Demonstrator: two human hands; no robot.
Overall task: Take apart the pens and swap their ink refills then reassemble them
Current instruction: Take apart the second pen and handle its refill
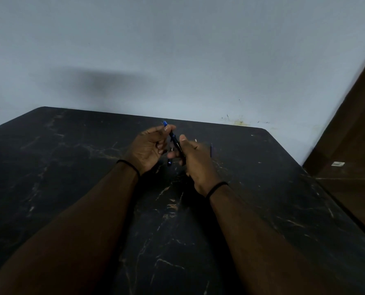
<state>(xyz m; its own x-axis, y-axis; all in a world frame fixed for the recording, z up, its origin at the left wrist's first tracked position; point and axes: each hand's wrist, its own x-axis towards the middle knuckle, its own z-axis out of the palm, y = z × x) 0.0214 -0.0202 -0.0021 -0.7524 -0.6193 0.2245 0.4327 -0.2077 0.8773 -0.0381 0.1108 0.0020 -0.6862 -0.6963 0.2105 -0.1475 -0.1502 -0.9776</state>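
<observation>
Two bare forearms reach in from 7 and 5 o'clock across a black marble-patterned table (71,167), each wrist ringed by a thin black band. Near the frame's centre the left hand (148,150) is curled palm-up, its thumb and forefinger pinching the upper end of a dark pen (176,142) with blue trim. The right hand (195,162) is wrapped round the pen's lower barrel, thumb pressed along its side, so the pen slants from about 11 to 5 o'clock between the two hands, above the tabletop.

Just under the hands, at 6 o'clock from the pen, a small blue pen part (169,162) lies on the table, partly hidden by the fingers. At 3 o'clock from the right hand, a thin dark rod (211,150), possibly a refill, lies on the surface, apart from the hand. A tiny pale bit (195,140) sits beyond the right thumb; what it is cannot be told.

A pale blue-grey wall (177,50) rises behind the table, and a brown wooden panel (352,128) stands at 3 o'clock.
</observation>
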